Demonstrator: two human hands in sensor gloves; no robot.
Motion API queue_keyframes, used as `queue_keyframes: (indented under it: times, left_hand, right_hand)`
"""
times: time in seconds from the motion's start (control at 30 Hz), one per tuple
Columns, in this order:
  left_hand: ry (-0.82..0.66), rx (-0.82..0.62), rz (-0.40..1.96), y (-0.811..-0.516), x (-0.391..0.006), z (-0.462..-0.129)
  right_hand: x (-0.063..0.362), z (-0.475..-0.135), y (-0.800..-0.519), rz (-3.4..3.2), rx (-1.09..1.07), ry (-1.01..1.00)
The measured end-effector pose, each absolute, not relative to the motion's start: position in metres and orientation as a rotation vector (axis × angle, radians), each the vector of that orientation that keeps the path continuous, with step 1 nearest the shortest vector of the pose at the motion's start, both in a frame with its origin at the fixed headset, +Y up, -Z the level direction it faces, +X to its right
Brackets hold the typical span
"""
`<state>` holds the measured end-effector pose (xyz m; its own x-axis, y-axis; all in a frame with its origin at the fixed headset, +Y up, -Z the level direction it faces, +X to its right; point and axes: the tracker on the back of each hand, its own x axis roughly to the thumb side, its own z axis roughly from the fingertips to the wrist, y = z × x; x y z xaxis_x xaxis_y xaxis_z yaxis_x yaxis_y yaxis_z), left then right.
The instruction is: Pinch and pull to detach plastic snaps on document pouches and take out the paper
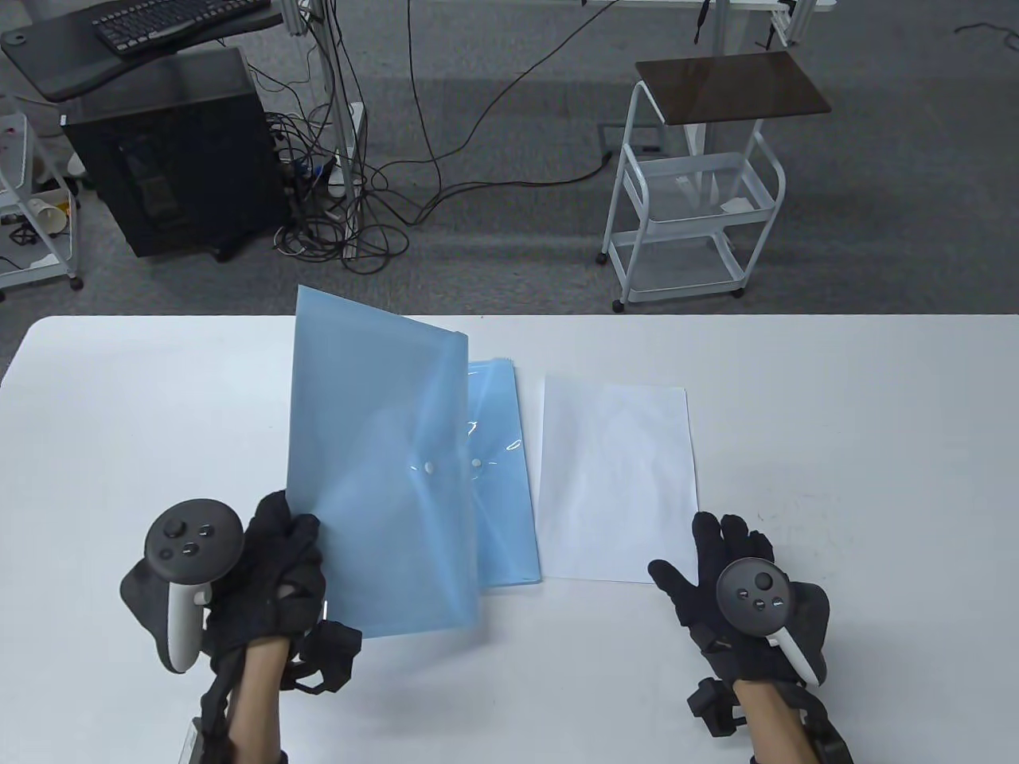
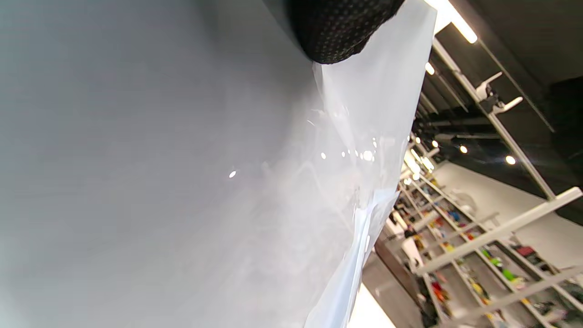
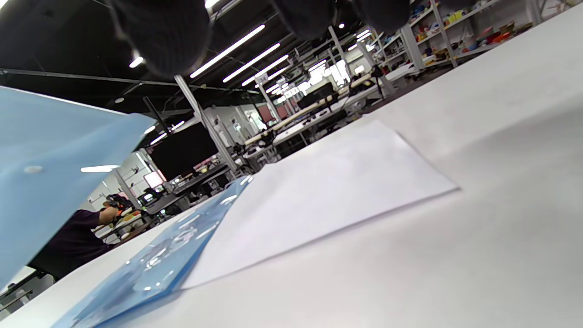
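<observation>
Blue pouch (image 1: pixel 382 469) half-hiding stacked pouches (image 1: pixel 501 493)

Even, bright overhead light; ceiling strips (image 3: pixel 237 45) visible in right wrist view. Worktop (image 1: pixel 836 414) shows only soft shadows. Small specular glints on pouch (image 2: pixel 346 155) in left wrist view. Glove fingertips (image 3: pixel 159 36) blurred. Both wrist views tilted.

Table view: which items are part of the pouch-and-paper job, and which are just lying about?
Job:
translucent blue plastic pouch, lifted in the left hand
blue pouch stack lying flat
white paper sheet
right hand, open beside the sheet

Lying about:
white wire trolley
black computer tower
black keyboard
floor cables
</observation>
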<state>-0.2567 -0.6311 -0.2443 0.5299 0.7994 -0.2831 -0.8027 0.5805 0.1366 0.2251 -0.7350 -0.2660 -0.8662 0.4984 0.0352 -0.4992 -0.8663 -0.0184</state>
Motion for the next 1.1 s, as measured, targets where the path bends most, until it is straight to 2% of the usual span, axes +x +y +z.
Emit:
queue_keyframes:
  times: [0.23,0.37,0.57,0.87,1.1]
  left_hand:
    - [0.290,-0.199,1.188,-0.694,-0.229,-0.245]
    - [0.283,-0.304,1.275,-0.719,-0.218,-0.243]
    - [0.319,-0.386,1.334,-0.753,-0.216,-0.240]
    - [0.389,-0.430,1.235,-0.778,-0.219,-0.237]
    - [0.421,-0.445,1.151,-0.785,-0.218,-0.239]
  right_hand:
    - [0.220,-0.265,-0.737,2.624,0.059,-0.023]
    - [0.216,-0.265,-0.738,2.637,0.068,-0.017]
    - [0.212,-0.265,-0.739,2.651,0.079,-0.009]
    - [0.196,-0.259,-0.735,2.673,0.171,0.011]
    - [0.172,-0.259,-0.734,2.691,0.286,0.132]
